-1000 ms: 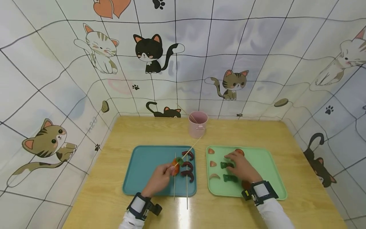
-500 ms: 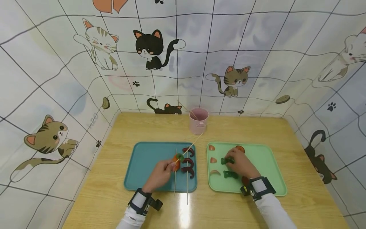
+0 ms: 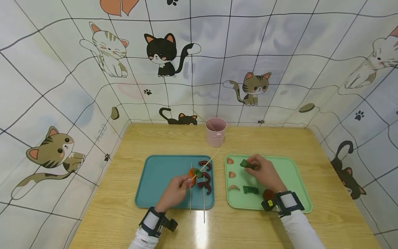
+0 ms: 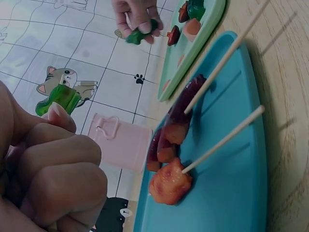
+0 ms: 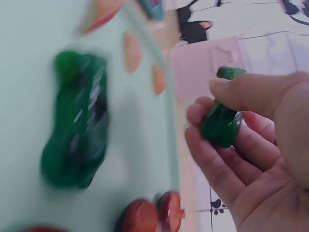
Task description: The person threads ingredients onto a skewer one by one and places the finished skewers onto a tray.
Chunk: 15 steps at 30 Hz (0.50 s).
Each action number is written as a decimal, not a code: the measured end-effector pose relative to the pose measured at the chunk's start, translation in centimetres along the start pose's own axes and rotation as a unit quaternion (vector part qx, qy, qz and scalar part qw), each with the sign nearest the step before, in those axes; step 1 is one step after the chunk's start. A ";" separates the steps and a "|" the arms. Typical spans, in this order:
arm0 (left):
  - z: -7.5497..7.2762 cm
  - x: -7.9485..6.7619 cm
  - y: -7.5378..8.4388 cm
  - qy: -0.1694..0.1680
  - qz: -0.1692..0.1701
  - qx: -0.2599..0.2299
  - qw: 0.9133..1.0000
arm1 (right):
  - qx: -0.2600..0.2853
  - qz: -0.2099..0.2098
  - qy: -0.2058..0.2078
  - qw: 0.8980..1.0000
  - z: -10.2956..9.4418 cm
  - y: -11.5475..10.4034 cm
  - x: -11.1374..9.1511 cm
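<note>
My left hand (image 3: 174,192) grips a wooden skewer (image 3: 209,161) with a green pepper piece (image 4: 63,98) threaded on it, held over the blue tray (image 3: 163,173). On that tray lie two more skewers, one through dark red curved sausage pieces (image 3: 204,177), the other through an orange-brown lump (image 4: 170,182). Above the green tray (image 3: 295,193), my right hand (image 3: 265,173) pinches another green pepper piece (image 5: 222,125) between thumb and fingers. A further pepper piece (image 3: 250,190) still lies on the green tray. My left fingers hide the lower end of the held skewer.
Behind the trays stands a pink cup (image 3: 215,138) with thin skewers in it. Small pale orange pieces (image 3: 231,174) line the green tray's left side. Red-brown mushroom-like pieces (image 5: 140,217) lie on the same tray. A cat-patterned curtain (image 3: 205,69) encloses the table (image 3: 105,214).
My right hand has taken a green pepper piece from the green tray and lifted it. The left hand stays nearly in place with its skewer.
</note>
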<state>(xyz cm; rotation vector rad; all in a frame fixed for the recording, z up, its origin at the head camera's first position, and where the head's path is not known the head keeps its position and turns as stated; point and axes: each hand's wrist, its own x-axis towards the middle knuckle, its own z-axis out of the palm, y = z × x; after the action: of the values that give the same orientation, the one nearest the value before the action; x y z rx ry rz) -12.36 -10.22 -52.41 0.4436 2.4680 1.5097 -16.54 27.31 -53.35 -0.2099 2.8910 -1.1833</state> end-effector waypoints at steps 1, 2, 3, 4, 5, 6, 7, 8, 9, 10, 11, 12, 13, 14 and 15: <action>0.0 -0.1 0.1 0.000 0.002 0.000 1.000 | 0.013 0.004 0.007 1.000 -0.2 -0.3 0.0; 0.0 -0.1 0.2 -0.001 0.003 -0.001 1.000 | 0.025 0.009 0.011 1.000 -0.3 -0.6 0.1; -0.1 -0.2 0.4 -0.001 0.004 -0.003 1.000 | 0.035 0.016 0.015 0.999 -0.5 -0.9 0.1; -0.1 -0.2 0.5 -0.002 0.005 -0.005 1.000 | 0.045 0.023 0.014 0.999 -0.6 -1.2 0.2; -0.1 -0.3 0.6 -0.002 0.007 -0.005 1.000 | 0.053 0.031 0.014 0.998 -0.8 -1.5 0.2; -0.1 -0.3 0.7 -0.003 0.010 -0.006 1.000 | 0.061 0.036 0.012 0.997 -0.9 -1.7 0.2; -0.1 -0.4 0.8 -0.004 0.013 -0.007 1.000 | 0.071 0.042 0.011 0.997 -1.0 -2.0 0.3; -0.1 -0.5 0.9 -0.005 0.015 -0.006 1.000 | 0.083 0.043 0.009 0.996 -1.0 -2.3 0.3; -0.1 -0.5 1.0 -0.005 0.019 -0.005 1.000 | 0.096 0.043 0.007 0.994 -1.1 -2.5 0.4; 0.0 -0.6 1.0 -0.005 0.023 -0.002 1.000 | 0.113 0.041 0.006 0.993 -1.1 -2.7 0.4; 0.0 -0.6 1.1 -0.006 0.026 -0.002 1.000 | 0.134 0.037 0.007 0.990 -1.1 -3.0 0.5; 0.0 -0.7 1.2 -0.006 0.028 -0.002 1.000 | 0.161 0.034 0.007 0.986 -1.1 -3.3 0.6; 0.0 -0.7 1.3 -0.006 0.031 -0.002 1.000 | 0.189 0.031 0.008 0.981 -1.1 -3.5 0.7; 0.0 -0.7 1.3 -0.007 0.032 -0.003 0.999 | 0.218 0.031 0.008 0.975 -1.1 -3.8 0.8; 0.0 -0.7 1.4 -0.007 0.034 -0.004 0.999 | 0.247 0.032 0.008 0.968 -1.0 -4.1 0.9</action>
<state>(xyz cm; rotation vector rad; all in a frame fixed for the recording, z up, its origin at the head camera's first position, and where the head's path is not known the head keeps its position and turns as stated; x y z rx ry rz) -11.45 -9.87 -51.18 0.5403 2.4588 1.5364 -16.99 25.04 -49.71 -0.0956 2.4811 -1.8384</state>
